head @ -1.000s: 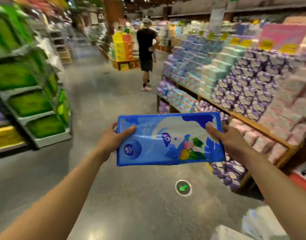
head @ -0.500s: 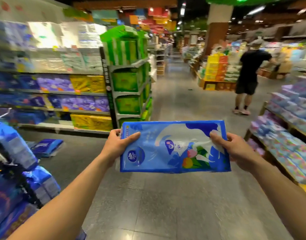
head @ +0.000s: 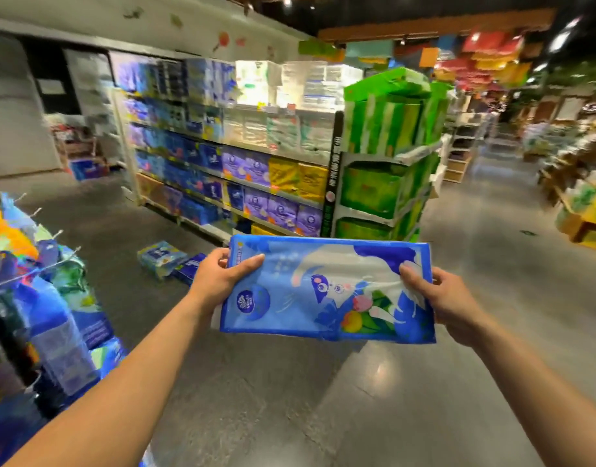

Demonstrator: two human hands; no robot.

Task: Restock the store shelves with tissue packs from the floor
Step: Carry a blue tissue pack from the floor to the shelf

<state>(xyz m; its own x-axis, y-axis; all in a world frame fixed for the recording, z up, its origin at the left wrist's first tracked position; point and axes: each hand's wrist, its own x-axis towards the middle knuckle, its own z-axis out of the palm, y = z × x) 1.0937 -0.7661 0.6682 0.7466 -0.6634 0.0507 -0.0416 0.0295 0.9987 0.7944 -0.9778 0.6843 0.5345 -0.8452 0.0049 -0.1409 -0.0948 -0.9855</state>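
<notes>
While you hold the tissue pack (head: pixel 327 291) level in front of you above the aisle floor, your left hand (head: pixel 219 278) grasps its left end, with the thumb on the printed top face and the fingers curled round the edge. Your right hand (head: pixel 448 305) grasps the right end the same way, thumb pressing the film. Two floor packs (head: pixel 160 257) lie at the foot of the shelves (head: pixel 256 163).
</notes>
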